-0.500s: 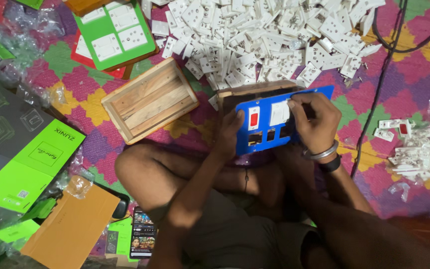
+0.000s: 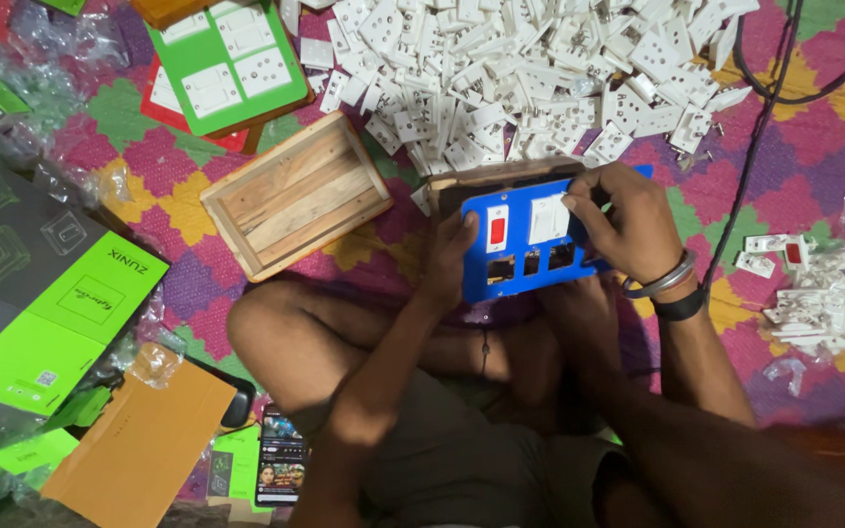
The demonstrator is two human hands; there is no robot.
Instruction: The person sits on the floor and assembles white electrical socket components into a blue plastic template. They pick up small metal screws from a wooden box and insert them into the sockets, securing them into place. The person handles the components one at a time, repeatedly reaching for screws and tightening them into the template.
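Note:
A blue switch plate rests on a wooden box edge above my crossed legs. It carries a white switch with a red rocker, a white socket module and several open cutouts along its lower row. My left hand holds the plate's left edge from below. My right hand covers the plate's right side, fingertips pinching at the socket module's right edge.
A large heap of white socket modules lies beyond the plate. An empty wooden box sits to the left, a green plate with fitted modules behind it. More switches lie right, cartons and a phone left.
My right hand has shifted slightly along the socket module on the plate. The left hand and the plate stay where they were.

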